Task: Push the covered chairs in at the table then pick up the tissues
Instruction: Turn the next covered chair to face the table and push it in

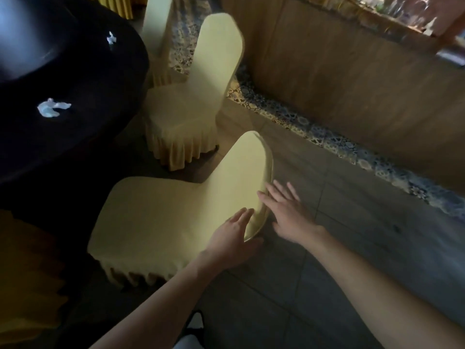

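Note:
The nearest covered chair (161,217), in pale yellow cloth with a pleated skirt, stands in front of me facing the dark round table (83,137). My left hand (234,238) lies on the near edge of its backrest, fingers on the front face and thumb behind. Just behind the backrest's top edge, my right hand (286,212) is flat with its fingers spread, touching or almost touching. A second covered chair (191,107) stands farther along the table, and a third (157,39) beyond it. Two crumpled white tissues lie on the table: one (51,108) near, one (110,38) farther back.
A wooden panelled wall (352,79) runs along the right, with a patterned tile strip (327,144) at its foot. Grey floor tiles (339,248) lie between chairs and wall. Yellow pleated cloth (27,273) shows at the lower left. My foot (196,321) is below.

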